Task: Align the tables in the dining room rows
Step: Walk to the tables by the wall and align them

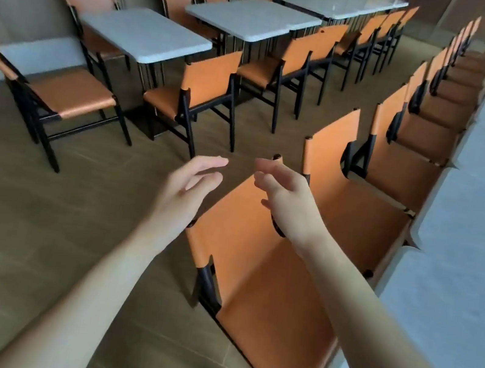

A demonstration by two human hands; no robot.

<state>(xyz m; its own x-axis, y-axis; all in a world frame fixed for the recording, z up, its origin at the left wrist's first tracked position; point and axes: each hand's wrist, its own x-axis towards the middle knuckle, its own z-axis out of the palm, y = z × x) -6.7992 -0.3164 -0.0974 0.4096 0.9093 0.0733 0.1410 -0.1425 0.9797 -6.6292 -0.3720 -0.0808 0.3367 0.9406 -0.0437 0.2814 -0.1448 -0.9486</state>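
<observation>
Tables with pale tops stood in two rows. Along the right edge of the view ran one row (450,315), its tops end to end, with orange chairs tucked against its left side. Across the aisle, by the wall, we noted the second row: a nearest table (146,34), a middle table (253,17) set apart from it by a gap, and a long far run (341,6) beyond.

We held both arms out over the nearest orange chair (255,269). Our left hand (191,186) hovered above the brown floor (37,213), fingers straight and relaxed, gripping nothing. Our right hand (284,194) hovered above the chair's backrest, fingers loosely spread, also holding nothing. One stray chair (66,96) stood alone at the left, turned away from the nearest wall-side table.
</observation>
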